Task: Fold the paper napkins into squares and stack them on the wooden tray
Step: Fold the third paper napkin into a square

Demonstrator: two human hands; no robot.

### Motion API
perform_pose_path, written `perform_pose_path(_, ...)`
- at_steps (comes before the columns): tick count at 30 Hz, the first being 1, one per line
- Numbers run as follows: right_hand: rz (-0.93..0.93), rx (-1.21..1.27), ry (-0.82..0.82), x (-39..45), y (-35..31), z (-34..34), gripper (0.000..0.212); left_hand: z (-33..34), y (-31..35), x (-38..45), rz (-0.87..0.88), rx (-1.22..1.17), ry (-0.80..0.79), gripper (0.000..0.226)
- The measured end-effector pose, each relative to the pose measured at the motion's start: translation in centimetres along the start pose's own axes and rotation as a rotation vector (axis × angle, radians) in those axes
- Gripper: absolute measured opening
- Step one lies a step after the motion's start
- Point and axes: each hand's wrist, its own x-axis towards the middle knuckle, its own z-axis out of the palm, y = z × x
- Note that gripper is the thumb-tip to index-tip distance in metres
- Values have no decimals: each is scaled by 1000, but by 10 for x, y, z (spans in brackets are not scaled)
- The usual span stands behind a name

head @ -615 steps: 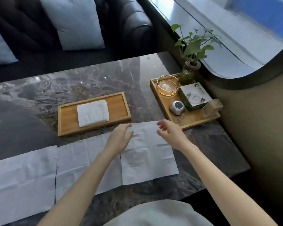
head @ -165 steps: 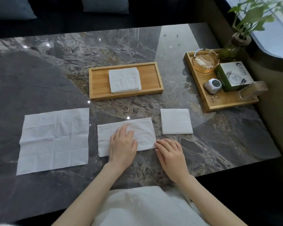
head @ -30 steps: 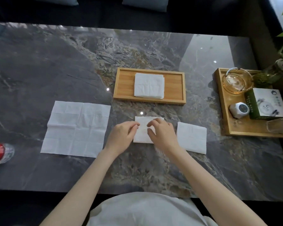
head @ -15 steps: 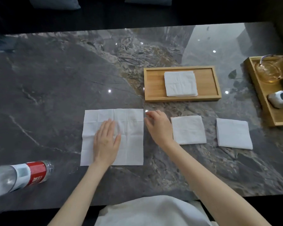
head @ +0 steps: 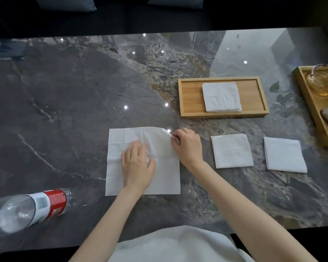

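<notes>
Near the middle of the frame an open napkin (head: 140,161) lies flat on the marble table (head: 64,110). The left hand (head: 137,166) rests on it with fingers spread and flat, gripping nothing, apparently to pin the sheet so it cannot slide. The right hand (head: 187,144) pinches the napkin's upper right corner between thumb and fingertips, lifting it slightly, probably to start the first fold. To the right lie two folded squares (head: 232,151), awaiting stacking. Further up, the wooden tray (head: 189,97) holds a small stack of folded napkins (head: 222,97). A plastic bottle (head: 30,208) lies at lower left, clear of the work.
</notes>
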Motion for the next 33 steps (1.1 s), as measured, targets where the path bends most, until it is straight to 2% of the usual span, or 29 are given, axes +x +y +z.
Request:
perform_pose_path(2, -30, 48, 6, -2, -5, -8, 9, -13, 12, 11, 79, -87, 56, 53)
perform_pose_path(6, -150, 74, -49, -6, -20, -32, 5, -41, 34, 36, 351, -84, -60, 67)
perform_pose_path(10, -190, 208, -127, -13, -31, -57, 10, -56, 47, 47, 405, -54, -90, 36)
perform_pose_path(12, -104, 325, -177, -19, -26, -65, 25, -60, 49, 47, 375, -100, -86, 28)
perform_pose_path(15, 80, 461, -299, -32, -6, -69, 64, -70, 50, 43, 286, -233, -55, 30)
perform_pose_path(17, 185, 483, -407, -42, 8, -67, 77, -76, 49, 41, 228, -354, -23, 31)
perform_pose_path(19, 234, 447, -477, -50, 20, -63, 68, -80, 47, 41, 171, -424, 4, 29)
perform_pose_path(20, 239, 431, -472, -52, 24, -61, 55, -81, 45, 40, 140, -461, 13, 28)
perform_pose_path(22, 234, 429, -357, -53, 30, -58, 18, -85, 42, 39, 81, -579, 7, 27)
perform_pose_path(23, 240, 462, -291, -52, 30, -61, 7, -87, 40, 39, 55, -650, 2, 28)
perform_pose_path(26, 253, 631, -180, -48, 22, -79, 8, -98, 37, 34, 1, -825, -3, 26)
perform_pose_path(33, 157, 882, -156, -52, 10, -131, 10, -121, 37, 10, 11, -982, -103, 23)
